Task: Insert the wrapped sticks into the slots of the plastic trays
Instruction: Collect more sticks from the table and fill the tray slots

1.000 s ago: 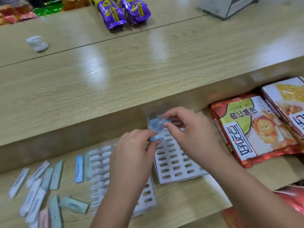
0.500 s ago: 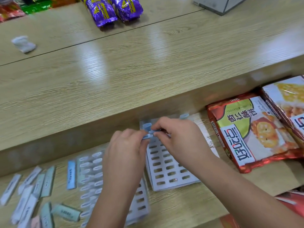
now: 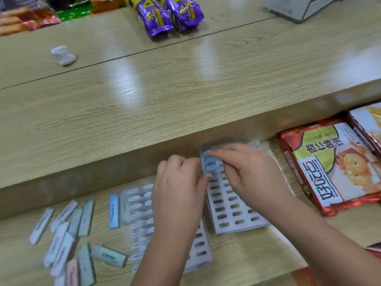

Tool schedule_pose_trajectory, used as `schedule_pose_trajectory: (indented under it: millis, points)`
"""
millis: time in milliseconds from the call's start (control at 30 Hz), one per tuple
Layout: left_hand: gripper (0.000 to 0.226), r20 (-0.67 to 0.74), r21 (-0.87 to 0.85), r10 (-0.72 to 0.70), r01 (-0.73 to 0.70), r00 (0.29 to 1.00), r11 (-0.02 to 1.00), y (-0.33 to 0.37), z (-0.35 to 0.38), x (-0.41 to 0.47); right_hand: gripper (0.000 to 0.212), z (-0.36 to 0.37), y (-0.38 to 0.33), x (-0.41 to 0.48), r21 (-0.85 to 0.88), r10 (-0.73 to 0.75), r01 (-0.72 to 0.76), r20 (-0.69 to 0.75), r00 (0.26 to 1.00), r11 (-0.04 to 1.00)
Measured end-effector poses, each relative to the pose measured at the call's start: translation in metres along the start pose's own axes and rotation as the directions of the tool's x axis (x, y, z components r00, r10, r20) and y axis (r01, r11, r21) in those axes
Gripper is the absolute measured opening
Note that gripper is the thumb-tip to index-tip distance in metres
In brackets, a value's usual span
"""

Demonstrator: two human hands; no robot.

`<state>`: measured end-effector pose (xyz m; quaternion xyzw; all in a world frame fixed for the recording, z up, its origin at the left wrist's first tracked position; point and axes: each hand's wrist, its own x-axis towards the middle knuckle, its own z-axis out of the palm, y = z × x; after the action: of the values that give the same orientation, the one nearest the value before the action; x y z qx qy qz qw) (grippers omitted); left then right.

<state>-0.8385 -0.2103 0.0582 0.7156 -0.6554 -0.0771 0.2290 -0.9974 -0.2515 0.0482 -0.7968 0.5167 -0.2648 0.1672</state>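
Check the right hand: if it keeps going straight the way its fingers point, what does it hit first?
Likely the blue wrapped sticks seated at the far end of the right tray; the right hand points left at them, with the left hand just beyond. Depth unclear.

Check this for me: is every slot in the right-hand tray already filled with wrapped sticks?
No. The right-hand tray shows rows of empty slots; only its far end, where both hands work, holds blue wrapped sticks.

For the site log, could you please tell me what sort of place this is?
Probably a shop counter or snack-packing bench: purple snack packs on the upper wooden counter, biscuit bags on the lower shelf, and slotted plastic trays beside loose wrapped sticks.
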Motion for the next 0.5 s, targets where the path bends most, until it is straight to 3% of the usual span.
schedule_pose_trajectory:
  millis: [100, 233, 400, 500]
  points:
    - [0.024, -0.077, -0.057, -0.02, 0.016, 0.997, 0.998, -0.024, -0.026, -0.012, 0.031, 0.0, -0.024, -0.004, 0.104, 0.025, -0.014, -0.101, 0.995, 0.994]
    - [0.021, -0.154, -0.09, -0.126, 0.113, 0.98, 0.99, -0.074, -0.06, -0.036, 0.023, 0.016, -0.079, -0.002, 0.129, -0.077, 0.091, -0.114, 0.991, 0.987]
    - [0.018, -0.118, -0.171, -0.331, 0.309, 0.936, 0.936, -0.15, -0.091, -0.068, 0.019, 0.063, -0.141, 0.001, 0.115, -0.194, 0.19, 0.021, 0.981, 0.975]
    - [0.022, -0.055, -0.098, -0.385, 0.378, 0.921, 0.92, -0.186, -0.098, -0.08, 0.023, 0.095, -0.17, 0.005, -0.08, -0.221, 0.238, 0.177, 0.959, 0.968]
